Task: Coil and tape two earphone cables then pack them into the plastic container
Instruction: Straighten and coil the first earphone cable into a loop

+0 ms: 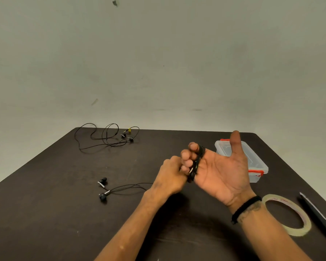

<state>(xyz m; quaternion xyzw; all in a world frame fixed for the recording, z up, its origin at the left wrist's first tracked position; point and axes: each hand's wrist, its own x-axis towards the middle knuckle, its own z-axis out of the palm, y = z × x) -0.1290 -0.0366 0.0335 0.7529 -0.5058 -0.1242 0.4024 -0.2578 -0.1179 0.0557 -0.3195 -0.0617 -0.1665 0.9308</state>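
Observation:
A black earphone cable point(197, 162) is wound in several loops around the fingers of my right hand point(220, 172), which is raised palm up with the thumb pointing up. My left hand point(170, 176) is a fist right beside those fingers, pinching the same cable. From it the loose end runs left across the table to its two earbuds point(103, 196). A second black earphone point(109, 138) lies uncoiled at the table's far left. The clear plastic container point(257, 163) with red latches stands lidded behind my right hand.
A roll of clear tape point(297, 232) lies flat by my right wrist. A long black tool point(316, 211), perhaps scissors, lies at the right edge. The dark table point(64, 204) ends at a pale wall behind.

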